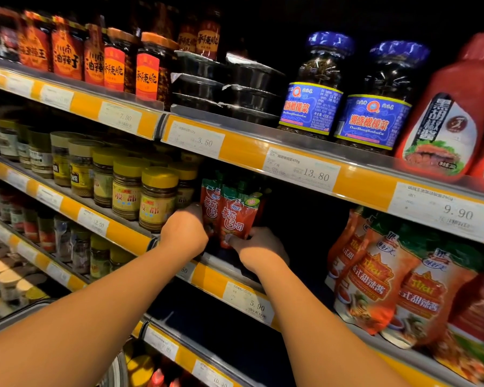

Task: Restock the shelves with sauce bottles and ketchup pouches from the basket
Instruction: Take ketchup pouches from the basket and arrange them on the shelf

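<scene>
Warm, yellowish light fell on the front of the shelves, while the recesses behind the goods sank into near-black shadow. Glare streaked the clear shelf-edge strips (pixel 305 141) and the blue jar lids (pixel 330 41). The wide lens bowed the shelf lines, and the red bottle (pixel 447 113) at the right edge and the top-left corner looked soft and smeared.

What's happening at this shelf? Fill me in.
A person is restocking ketchup pouches on the middle shelf. The left hand grips the left ketchup pouch and the right hand pinches the bottom of the right ketchup pouch, standing both upright between the yellow-lidded jars and a dark gap in the shelf. Larger Thai sweet chili pouches sit further right. The basket is not clearly in view.
</scene>
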The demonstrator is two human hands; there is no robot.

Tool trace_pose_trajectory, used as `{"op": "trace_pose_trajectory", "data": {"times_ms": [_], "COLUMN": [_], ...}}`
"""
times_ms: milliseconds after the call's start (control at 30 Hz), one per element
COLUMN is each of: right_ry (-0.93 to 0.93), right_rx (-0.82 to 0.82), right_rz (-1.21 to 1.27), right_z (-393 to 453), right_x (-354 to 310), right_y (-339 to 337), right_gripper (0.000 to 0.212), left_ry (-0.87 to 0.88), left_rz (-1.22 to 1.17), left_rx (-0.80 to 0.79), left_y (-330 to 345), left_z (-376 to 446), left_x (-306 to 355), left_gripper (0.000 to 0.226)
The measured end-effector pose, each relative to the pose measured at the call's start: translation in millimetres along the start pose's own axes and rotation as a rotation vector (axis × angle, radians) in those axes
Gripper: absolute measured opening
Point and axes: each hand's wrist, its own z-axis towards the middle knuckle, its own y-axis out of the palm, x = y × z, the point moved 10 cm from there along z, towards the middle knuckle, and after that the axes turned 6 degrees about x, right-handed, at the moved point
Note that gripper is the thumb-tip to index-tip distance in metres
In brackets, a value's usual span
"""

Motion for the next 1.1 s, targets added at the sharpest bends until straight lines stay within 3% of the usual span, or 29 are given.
{"op": "trace_pose_trajectory", "data": {"times_ms": [100, 233, 333, 433, 500, 533, 667, 733, 867, 933, 1100], "right_ry": [0.003, 0.017, 0.048, 0.051, 0.03, 0.019, -0.021, -0.053, -0.271, -0.43, -0.609], "right_rx": [-0.014, -0.045, -0.033, -0.028, -0.032, -0.042, -0.08, -0.018, 0.337, 0.407, 0.118], "right_rz": [0.013, 0.055, 0.107, 0.155, 0.151, 0.138, 0.079, 0.052, 0.186, 0.241, 0.268], "right_z": [-1, -4, -9, -14, -17, -18, -30, -45, -106, -144, -208], "right_x": [0, -2, -2, -3, -3, -4, -10, -15, -40, -62, -106], "right_y": [-1, -1, -5, -10, -15, -19, -37, -54, -94, -90, -2], "right_gripper": [0.058, 0.063, 0.064, 0.057, 0.061, 0.062, 0.056, 0.051, 0.024, 0.014, 0.022], "left_ry": [0.042, 0.051, 0.072, 0.181, 0.217, 0.222, 0.237, 0.201, 0.078, 0.013, -0.09], "left_rz": [-0.008, -0.149, -0.193, -0.274, -0.352, -0.395, -0.461, -0.444, -0.437, -0.421, -0.32], "left_rx": [0.038, 0.126, 0.17, 0.241, 0.225, 0.218, 0.254, 0.289, 0.319, 0.308, 0.256], "left_y": [-3, -20, -34, -50, -51, -52, -61, -68, -74, -72, -63], "left_z": [-2, -13, -27, -52, -72, -81, -119, -136, -166, -178, -205], "left_x": [2, -3, -8, -13, -25, -32, -71, -98, -160, -189, -246], "left_gripper": [0.036, 0.011, 0.028, 0.019, 0.052, 0.058, 0.05, 0.044, 0.035, 0.032, 0.026]}}
